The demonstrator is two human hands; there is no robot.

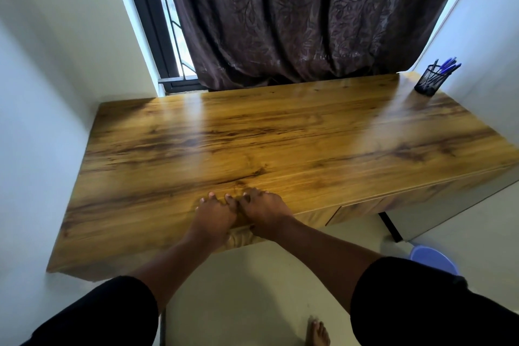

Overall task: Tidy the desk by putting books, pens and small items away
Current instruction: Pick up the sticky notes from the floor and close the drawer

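- Left wall (42,121): white, meeting the left end of the table (252,135); no gap shows between them, so nothing can be moved out that way.
- Window (157,22) and dark curtain (309,17): behind the far edge; the curtain hem hangs down to the back of the top.
- Table top: wood-grain, glossy, bare across its left and middle. No books or loose small items in view.
- Left hand (214,215): on the near edge at the middle, fingers curled over the lip, holding no separate object. It touches the other hand.
- Right hand (262,209): just beside it, same curled grip on the edge, likewise holding nothing loose.
- Beneath both hands: a wood-grain panel (241,239), apparently a drawer front. Whether it is fully shut cannot be told.
- Step in hand, as a judgement: the clearing looks close to finished; the hands appear occupied with the drawer at the near edge.
- Next move, as a judgement: seat the drawer flush, fingers clear of the seam, then check the right end.
- Pen holder (428,80): black mesh, upright at the far right corner, near the right wall (491,50). Blue pens (446,66) stand in it, well apart from the hands.
- Floor (252,289): open in front of the table; a blue bin (434,258) sits low right, and a bare foot (318,333) is at the bottom.
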